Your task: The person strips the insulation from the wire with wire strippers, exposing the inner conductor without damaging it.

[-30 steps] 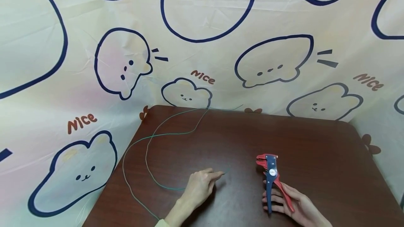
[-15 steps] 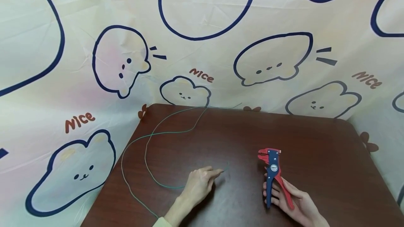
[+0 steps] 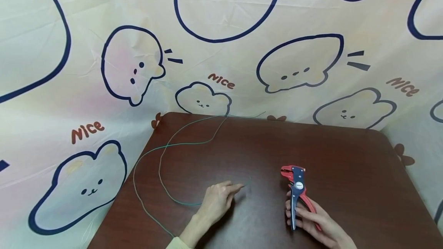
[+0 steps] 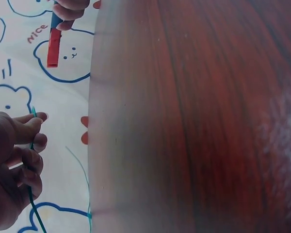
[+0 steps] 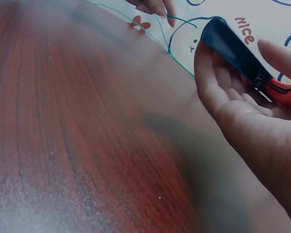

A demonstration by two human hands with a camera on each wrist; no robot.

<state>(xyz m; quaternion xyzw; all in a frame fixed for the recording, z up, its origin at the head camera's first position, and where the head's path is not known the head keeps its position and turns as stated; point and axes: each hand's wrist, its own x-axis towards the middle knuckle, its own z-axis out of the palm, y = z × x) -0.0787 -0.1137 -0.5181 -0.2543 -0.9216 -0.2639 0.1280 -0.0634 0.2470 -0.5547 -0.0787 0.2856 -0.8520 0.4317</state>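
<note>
My left hand (image 3: 215,203) pinches a thin green wire (image 3: 183,144) between thumb and index finger. In the right wrist view, a short end of the wire (image 5: 184,20) sticks out past those fingertips. To the right, my right hand (image 3: 323,224) holds a red and blue wire stripper (image 3: 298,184) by its handles, head pointing away from me. The handles stand spread apart, and the thumb reaches across toward the blue one. The stripper's red jaws are apart from the wire. In the left wrist view, the stripper's red tip (image 4: 53,48) hangs below the right fingers.
The rest of the wire lies in wide loops over the left side of the brown table (image 3: 346,164), passing the back edge. A cloth with cartoon bears (image 3: 214,64) hangs behind and beside the table.
The right hand first raised the wire stripper slightly, then lowered it a little, and its thumb has shifted left across the handles. The left hand and wire have hardly moved.
</note>
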